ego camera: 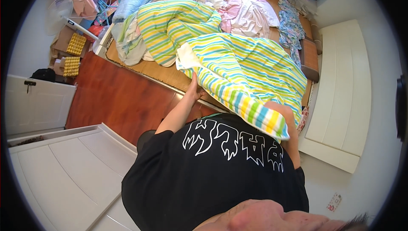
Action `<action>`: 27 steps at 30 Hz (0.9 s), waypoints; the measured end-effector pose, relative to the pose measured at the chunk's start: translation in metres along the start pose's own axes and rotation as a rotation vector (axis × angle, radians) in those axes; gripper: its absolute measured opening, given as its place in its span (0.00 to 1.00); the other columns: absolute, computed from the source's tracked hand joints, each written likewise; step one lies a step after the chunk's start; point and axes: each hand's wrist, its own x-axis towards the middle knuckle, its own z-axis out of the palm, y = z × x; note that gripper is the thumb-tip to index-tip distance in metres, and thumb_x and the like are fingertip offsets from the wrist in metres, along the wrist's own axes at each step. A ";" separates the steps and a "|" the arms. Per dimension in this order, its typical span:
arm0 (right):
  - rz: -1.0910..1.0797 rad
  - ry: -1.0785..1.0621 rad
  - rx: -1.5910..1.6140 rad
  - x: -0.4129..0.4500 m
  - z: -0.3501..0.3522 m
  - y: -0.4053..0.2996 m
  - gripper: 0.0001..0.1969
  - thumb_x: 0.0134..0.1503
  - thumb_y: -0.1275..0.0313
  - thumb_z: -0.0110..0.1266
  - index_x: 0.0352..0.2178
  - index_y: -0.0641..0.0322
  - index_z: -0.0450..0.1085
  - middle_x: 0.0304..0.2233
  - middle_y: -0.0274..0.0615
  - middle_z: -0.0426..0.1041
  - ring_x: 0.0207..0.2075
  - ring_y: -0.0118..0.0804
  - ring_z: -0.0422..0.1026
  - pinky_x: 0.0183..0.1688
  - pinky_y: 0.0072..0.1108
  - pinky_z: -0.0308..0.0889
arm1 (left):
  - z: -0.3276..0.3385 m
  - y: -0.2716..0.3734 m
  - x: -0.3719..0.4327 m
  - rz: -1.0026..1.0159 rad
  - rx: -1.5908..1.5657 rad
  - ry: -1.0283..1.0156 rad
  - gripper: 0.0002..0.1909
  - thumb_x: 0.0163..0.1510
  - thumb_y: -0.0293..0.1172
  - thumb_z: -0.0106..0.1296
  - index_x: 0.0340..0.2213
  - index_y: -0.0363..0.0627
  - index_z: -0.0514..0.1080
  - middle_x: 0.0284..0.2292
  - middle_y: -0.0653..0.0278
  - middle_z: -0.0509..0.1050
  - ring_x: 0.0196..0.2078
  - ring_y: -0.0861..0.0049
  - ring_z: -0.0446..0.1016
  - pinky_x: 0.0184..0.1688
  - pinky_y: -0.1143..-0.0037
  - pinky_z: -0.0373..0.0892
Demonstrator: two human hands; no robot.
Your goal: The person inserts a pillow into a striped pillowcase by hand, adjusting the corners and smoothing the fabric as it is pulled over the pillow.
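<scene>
A quilt cover [255, 55] with green, yellow, blue and white stripes is spread over the bed before me. Its near edge is drawn up as a long folded strip slanting towards my chest, and a white patch of cloth [188, 55] shows at its left corner. My left hand [197, 91] holds the underside of this edge near that corner, thumb up against it and some fingers hidden. At the other end my right hand [282, 107] grips the cover, blurred and partly hidden behind the raised strip.
Rumpled pink and white clothes [244, 14] and a rolled light-blue quilt [134, 0] lie on the bed's far side. A floral garment [290, 27] lies at right. A white fan [60, 14] stands at left. A white panel [339, 94] leans along the right wall.
</scene>
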 end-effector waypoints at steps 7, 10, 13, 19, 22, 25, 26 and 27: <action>0.069 0.351 0.161 -0.055 0.003 -0.055 0.07 0.38 0.75 0.58 0.20 0.66 0.68 0.18 0.44 0.70 0.20 0.41 0.69 0.24 0.26 0.64 | 0.066 0.042 0.050 0.050 -0.238 -0.304 0.30 0.58 0.53 0.35 0.54 0.43 0.57 0.50 0.58 0.66 0.50 0.64 0.67 0.51 0.66 0.66; -0.302 0.168 0.275 -0.071 -0.016 -0.044 0.09 0.38 0.73 0.59 0.19 0.68 0.68 0.18 0.45 0.70 0.19 0.40 0.69 0.22 0.26 0.64 | 0.074 0.053 0.094 0.000 -0.109 -0.151 0.23 0.57 0.36 0.40 0.51 0.36 0.58 0.46 0.50 0.68 0.45 0.60 0.70 0.47 0.64 0.69; -0.231 0.351 0.225 -0.086 -0.008 -0.044 0.11 0.40 0.71 0.58 0.17 0.70 0.67 0.15 0.47 0.69 0.16 0.42 0.68 0.21 0.24 0.64 | 0.137 0.112 0.110 0.017 -0.031 0.022 0.19 0.52 0.25 0.42 0.46 0.32 0.61 0.41 0.48 0.70 0.39 0.59 0.73 0.41 0.63 0.73; -0.137 0.503 0.480 -0.118 -0.016 -0.021 0.08 0.39 0.71 0.56 0.13 0.63 0.67 0.13 0.45 0.69 0.14 0.39 0.67 0.18 0.24 0.61 | 0.302 0.235 -0.048 0.960 1.323 -0.326 0.17 0.44 0.32 0.52 0.36 0.35 0.71 0.33 0.63 0.74 0.34 0.78 0.71 0.37 0.76 0.67; 0.033 0.584 0.535 -0.154 -0.037 0.013 0.09 0.45 0.69 0.56 0.24 0.65 0.69 0.23 0.45 0.71 0.24 0.40 0.71 0.27 0.27 0.65 | 0.277 0.249 -0.065 0.962 1.224 -0.423 0.17 0.45 0.30 0.51 0.38 0.36 0.70 0.33 0.66 0.73 0.35 0.77 0.69 0.37 0.76 0.66; 0.150 0.613 0.616 -0.162 -0.050 0.069 0.13 0.51 0.68 0.55 0.35 0.66 0.70 0.33 0.46 0.74 0.33 0.41 0.74 0.37 0.30 0.70 | 0.161 0.250 -0.047 0.823 1.161 -0.050 0.16 0.45 0.26 0.49 0.39 0.37 0.70 0.36 0.64 0.73 0.38 0.77 0.69 0.38 0.76 0.67; 0.188 0.774 0.455 -0.162 -0.037 0.084 0.18 0.51 0.72 0.56 0.43 0.69 0.65 0.40 0.45 0.71 0.40 0.38 0.71 0.45 0.28 0.67 | 0.152 0.228 -0.058 0.661 1.003 0.091 0.18 0.47 0.26 0.49 0.42 0.37 0.68 0.38 0.61 0.72 0.39 0.75 0.70 0.39 0.76 0.67; 0.383 0.794 0.401 -0.151 -0.041 0.093 0.18 0.48 0.72 0.59 0.40 0.69 0.68 0.37 0.42 0.73 0.39 0.36 0.71 0.43 0.26 0.65 | 0.101 0.212 -0.042 0.587 0.602 0.029 0.21 0.48 0.23 0.48 0.47 0.37 0.64 0.41 0.57 0.70 0.41 0.70 0.71 0.41 0.73 0.70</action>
